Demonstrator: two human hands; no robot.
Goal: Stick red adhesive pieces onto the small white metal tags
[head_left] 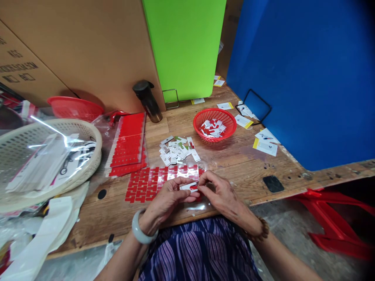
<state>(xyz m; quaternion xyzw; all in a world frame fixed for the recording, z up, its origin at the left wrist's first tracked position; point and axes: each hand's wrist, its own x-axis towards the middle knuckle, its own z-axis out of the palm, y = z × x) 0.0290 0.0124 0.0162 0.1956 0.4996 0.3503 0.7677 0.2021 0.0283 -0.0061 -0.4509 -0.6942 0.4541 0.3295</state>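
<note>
Near the table's front edge, my left hand [170,196] pinches a small white card [185,187] between thumb and fingers. My right hand [219,192] has its fingertips closed on a small red piece [193,187] at the card's right end. Under and beyond my hands lies a clear sheet with rows of red cut-out stickers [148,183]. A loose pile of small white cards [178,150], a few showing green or red, sits just behind the sheet. Further back, a red basket [215,134] holds more white cards with red pieces.
Stacked red sheets [129,136] and a dark tumbler [148,101] stand at the back left. A big cream basket [96,156] of packaged items fills the left side. Green [184,47] and blue panels [299,86] rise behind; printed cards [265,147] lie at right. A red stool [336,218] stands below.
</note>
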